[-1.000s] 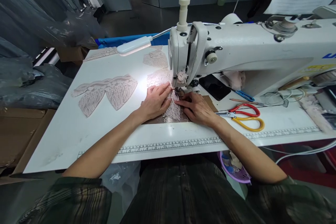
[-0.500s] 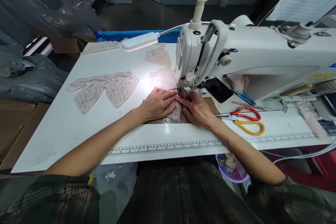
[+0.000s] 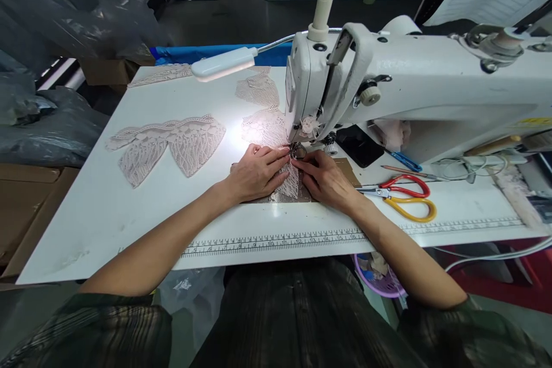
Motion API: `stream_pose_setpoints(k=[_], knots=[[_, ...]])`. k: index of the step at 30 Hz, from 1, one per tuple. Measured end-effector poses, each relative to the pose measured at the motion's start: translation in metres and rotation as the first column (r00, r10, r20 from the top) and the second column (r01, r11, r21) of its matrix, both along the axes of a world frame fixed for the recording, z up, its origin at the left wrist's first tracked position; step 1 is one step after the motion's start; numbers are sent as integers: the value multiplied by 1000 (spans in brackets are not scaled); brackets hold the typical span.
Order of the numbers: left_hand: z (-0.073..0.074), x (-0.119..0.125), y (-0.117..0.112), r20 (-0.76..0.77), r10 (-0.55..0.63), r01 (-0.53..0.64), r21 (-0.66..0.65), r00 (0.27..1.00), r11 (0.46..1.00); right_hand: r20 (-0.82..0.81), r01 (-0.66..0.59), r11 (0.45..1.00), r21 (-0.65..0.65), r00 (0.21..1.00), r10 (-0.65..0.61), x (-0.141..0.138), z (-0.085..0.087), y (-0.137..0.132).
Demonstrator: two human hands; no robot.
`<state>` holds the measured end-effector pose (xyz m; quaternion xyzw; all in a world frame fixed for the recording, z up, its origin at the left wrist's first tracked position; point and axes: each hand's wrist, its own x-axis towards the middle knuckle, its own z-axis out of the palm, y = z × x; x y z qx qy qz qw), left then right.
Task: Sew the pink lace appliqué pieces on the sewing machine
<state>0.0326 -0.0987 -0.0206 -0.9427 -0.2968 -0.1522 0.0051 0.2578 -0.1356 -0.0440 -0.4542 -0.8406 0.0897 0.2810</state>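
Observation:
Under the needle area of the white sewing machine (image 3: 328, 86) lies a pale pink lace piece (image 3: 290, 185), its pointed end toward me. My left hand (image 3: 257, 171) lies on the lace's left side, fingers stretched out flat and tips close to the presser foot. On the other side, my right hand (image 3: 324, 177) has thumb and index finger closed at the lace's right edge, just in front of the foot. The needle itself is hard to make out. More joined lace (image 3: 264, 126) runs out behind the foot, under the lamp's bright light.
A lace piece with two points (image 3: 170, 146) lies on the left of the white table (image 3: 142, 224). Red-and-yellow scissors (image 3: 405, 198), a black phone (image 3: 359, 145) and blue snips (image 3: 405, 161) lie at right. The lamp (image 3: 224, 63) hangs over the lace. A ruler strip (image 3: 276, 240) lines the front edge.
The view has shifted slightly. My right index finger has drawn back a little to the right from the left fingertips, showing more lace between the hands.

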Motion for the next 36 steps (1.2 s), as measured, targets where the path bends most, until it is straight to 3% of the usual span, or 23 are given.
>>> stream_pose_setpoints(k=[6,9,12,16,21,24,29,36], knots=[[8,-6,-3,82,-64,61,38,995,997,-164,23,995,-94,986,-39,7,7,-2],[8,-6,-4,174,-169,177,-32,970,984,-201,59,991,-117,976,-81,8,10,-2],[7,-6,-4,209,-226,252,-109,952,962,-152,-10,996,-89,988,-4,7,9,-3],[6,-9,0,244,-204,252,-186,948,950,-43,-82,996,-32,996,80,5,3,-2],[8,-10,1,310,-204,273,-198,929,941,-43,-96,995,-13,994,96,6,1,-1],[11,-11,2,340,-214,291,-194,916,937,-66,-89,996,-25,994,87,7,2,-2],[11,-12,2,323,-260,361,-307,910,881,-178,-49,993,-110,984,29,7,7,-2],[3,-7,0,353,-212,323,-294,911,900,-253,-12,990,-141,967,-24,8,10,0]])
